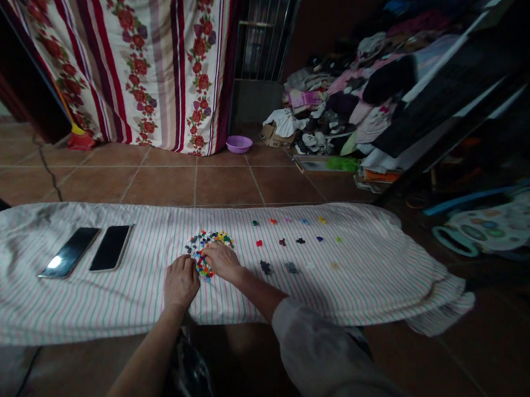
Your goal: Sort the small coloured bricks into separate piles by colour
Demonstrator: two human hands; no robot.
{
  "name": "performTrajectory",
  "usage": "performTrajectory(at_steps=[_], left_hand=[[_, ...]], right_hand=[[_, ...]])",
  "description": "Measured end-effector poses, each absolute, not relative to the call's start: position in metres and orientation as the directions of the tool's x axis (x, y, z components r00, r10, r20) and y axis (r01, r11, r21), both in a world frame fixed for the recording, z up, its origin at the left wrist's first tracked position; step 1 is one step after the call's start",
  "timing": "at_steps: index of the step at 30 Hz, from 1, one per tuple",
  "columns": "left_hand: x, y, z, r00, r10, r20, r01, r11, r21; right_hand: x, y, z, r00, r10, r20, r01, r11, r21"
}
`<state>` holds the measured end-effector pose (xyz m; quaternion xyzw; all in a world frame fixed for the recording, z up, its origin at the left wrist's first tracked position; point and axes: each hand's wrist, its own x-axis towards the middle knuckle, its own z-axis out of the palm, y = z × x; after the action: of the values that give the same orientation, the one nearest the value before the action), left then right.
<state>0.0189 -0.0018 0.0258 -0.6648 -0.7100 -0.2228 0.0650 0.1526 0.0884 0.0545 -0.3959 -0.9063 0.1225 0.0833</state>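
Observation:
A mixed pile of small coloured pieces (204, 267) lies on a striped cloth, too small to name exactly. My right hand (223, 259) reaches over the pile from the right, with its fingers drawn together and down among the pieces. Whatever is between those fingertips is hidden. At the pile's left edge, my left hand (182, 281) rests palm down on the cloth, its fingers loosely bent. To the right sit little groups sorted by colour, among them a red group (259, 243), a black group (266, 267), a grey group (291, 267) and a yellow group (322, 220).
The striped cloth (151, 296) covers a long low surface. Two phones (69, 253) lie on its left part. Beyond are a floral curtain (156, 63), a purple basin (239, 143), a red broom (80, 138) and a heap of clothes (344, 98).

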Motion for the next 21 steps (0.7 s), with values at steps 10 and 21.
performTrajectory(at_steps=[10,21], left_hand=[[0.018,-0.002,0.024,-0.115,0.906,0.406,0.966,0.007,0.259],[0.019,-0.001,0.023,-0.114,0.901,0.419,0.965,0.002,0.26]], right_hand=[[0.143,0.084,0.072,-0.649,0.76,-0.038,0.757,0.64,-0.134],[0.142,0.079,0.069,-0.646,0.764,-0.005,0.757,0.639,-0.134]])
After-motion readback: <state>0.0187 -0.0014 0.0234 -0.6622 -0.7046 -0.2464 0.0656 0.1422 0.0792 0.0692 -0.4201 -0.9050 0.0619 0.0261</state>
